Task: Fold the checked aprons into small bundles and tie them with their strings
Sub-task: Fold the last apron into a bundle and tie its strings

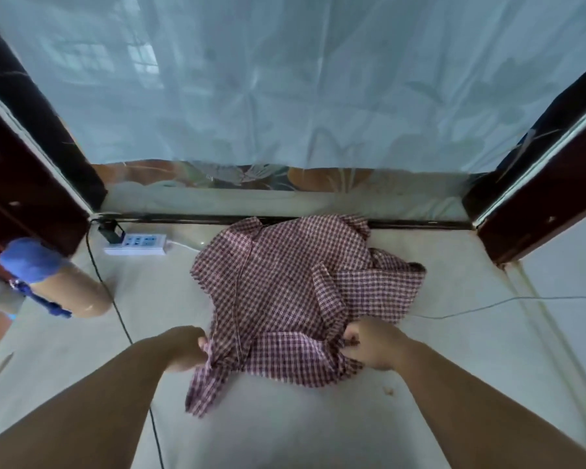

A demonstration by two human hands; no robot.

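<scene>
Gripping crumpled checked apron point(285, 286) (soft woven cotton), left hand point(186, 348) and right hand point(372, 343) each bunching its near edge

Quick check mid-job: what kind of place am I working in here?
Probably a home, on a pale floor by a curtained opening: a sheer curtain hangs ahead between dark frames, and a power strip lies on the floor.

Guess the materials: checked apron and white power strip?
The checked apron looks like thin woven cloth, probably cotton, matte: it crumples into soft folds. The power strip looks like white moulded plastic, smooth and faintly glossy, with rigid straight edges.
</scene>
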